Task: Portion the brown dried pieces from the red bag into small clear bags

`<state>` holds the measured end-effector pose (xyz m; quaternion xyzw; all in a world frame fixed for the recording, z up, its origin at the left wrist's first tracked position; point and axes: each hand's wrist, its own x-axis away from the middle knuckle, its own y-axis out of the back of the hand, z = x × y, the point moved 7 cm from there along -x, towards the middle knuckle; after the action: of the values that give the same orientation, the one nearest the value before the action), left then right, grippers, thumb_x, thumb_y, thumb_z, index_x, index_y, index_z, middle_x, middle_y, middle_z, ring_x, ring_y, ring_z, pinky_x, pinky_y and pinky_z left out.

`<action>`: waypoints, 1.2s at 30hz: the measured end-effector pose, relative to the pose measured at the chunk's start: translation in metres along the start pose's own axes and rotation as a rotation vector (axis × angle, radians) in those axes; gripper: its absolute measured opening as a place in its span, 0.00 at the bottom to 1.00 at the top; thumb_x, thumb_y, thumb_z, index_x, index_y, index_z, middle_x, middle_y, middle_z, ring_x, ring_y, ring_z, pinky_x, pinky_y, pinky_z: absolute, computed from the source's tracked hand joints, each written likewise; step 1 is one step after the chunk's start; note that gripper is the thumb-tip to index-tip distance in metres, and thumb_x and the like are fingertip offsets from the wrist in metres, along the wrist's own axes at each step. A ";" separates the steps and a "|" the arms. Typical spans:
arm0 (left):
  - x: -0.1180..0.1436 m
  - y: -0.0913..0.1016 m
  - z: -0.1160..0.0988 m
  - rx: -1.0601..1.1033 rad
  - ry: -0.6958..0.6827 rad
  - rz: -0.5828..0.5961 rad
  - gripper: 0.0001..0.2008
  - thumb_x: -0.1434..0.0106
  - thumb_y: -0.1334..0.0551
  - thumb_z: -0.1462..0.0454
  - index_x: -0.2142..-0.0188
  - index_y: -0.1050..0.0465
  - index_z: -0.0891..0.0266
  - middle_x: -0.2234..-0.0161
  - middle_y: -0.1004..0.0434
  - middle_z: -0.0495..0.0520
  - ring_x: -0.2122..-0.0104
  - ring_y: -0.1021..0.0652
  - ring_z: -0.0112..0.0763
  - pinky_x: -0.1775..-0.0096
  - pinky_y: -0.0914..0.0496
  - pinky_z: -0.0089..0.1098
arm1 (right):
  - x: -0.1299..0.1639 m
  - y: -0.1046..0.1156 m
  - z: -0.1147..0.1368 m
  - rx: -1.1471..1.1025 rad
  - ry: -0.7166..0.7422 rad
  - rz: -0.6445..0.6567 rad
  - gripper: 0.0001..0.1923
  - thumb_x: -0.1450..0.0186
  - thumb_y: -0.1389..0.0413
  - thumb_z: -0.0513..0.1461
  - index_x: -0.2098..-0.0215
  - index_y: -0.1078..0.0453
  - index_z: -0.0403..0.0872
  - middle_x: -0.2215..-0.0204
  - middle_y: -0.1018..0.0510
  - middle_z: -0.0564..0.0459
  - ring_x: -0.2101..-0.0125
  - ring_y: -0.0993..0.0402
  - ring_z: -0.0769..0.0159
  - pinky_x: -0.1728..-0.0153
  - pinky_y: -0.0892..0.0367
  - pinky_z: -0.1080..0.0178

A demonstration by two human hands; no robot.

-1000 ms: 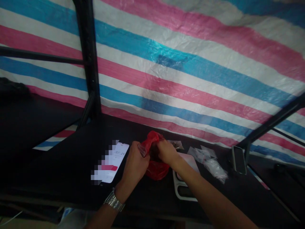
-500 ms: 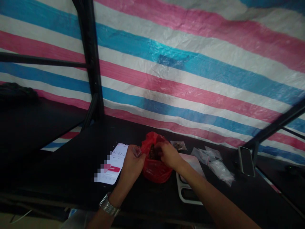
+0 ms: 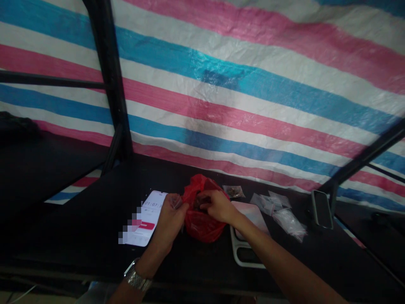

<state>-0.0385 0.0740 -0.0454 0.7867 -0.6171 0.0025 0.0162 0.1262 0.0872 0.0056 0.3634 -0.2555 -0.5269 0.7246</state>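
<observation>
A red plastic bag with dark contents sits on the black table. My left hand pinches a small clear pouch just left of the bag's mouth; a metal watch is on that wrist. My right hand reaches into the bag's opening, fingers curled over the dark contents; whether it grips any I cannot tell.
A lit phone lies left of my left hand. A white scale sits under my right forearm. Small clear pouches lie to its right, one filled pouch behind the bag. A second phone leans on a black frame post. A striped tarp hangs behind.
The left hand with the clear pouch drew a little left, away from the bag's mouth. The right hand went into the bag. The view shifted slightly.
</observation>
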 end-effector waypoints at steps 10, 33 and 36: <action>0.004 0.006 -0.012 0.050 -0.136 -0.089 0.18 0.47 0.32 0.55 0.60 0.33 0.58 0.67 0.27 0.47 0.66 0.22 0.38 0.61 0.27 0.39 | 0.003 0.006 -0.016 -0.274 -0.009 -0.092 0.19 0.43 0.41 0.26 0.56 0.20 0.45 0.59 0.12 0.49 0.59 0.15 0.59 0.53 0.23 0.58; 0.029 -0.015 -0.022 -0.123 -0.304 0.184 0.13 0.39 0.36 0.60 0.55 0.28 0.56 0.59 0.18 0.54 0.59 0.17 0.42 0.57 0.24 0.38 | 0.061 0.031 0.084 0.297 0.360 -0.080 0.23 0.28 0.47 0.28 0.39 0.27 0.49 0.44 0.26 0.46 0.44 0.25 0.59 0.40 0.28 0.55; 0.028 -0.014 -0.019 -0.116 -0.260 0.182 0.13 0.39 0.35 0.59 0.55 0.28 0.56 0.61 0.17 0.54 0.60 0.16 0.43 0.59 0.23 0.39 | 0.059 0.030 0.090 0.342 0.384 -0.082 0.25 0.28 0.50 0.26 0.38 0.26 0.50 0.43 0.26 0.46 0.44 0.25 0.59 0.41 0.27 0.55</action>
<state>-0.0177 0.0506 -0.0258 0.7191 -0.6817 -0.1333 -0.0187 0.0946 0.0133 0.0830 0.5841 -0.1838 -0.4260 0.6660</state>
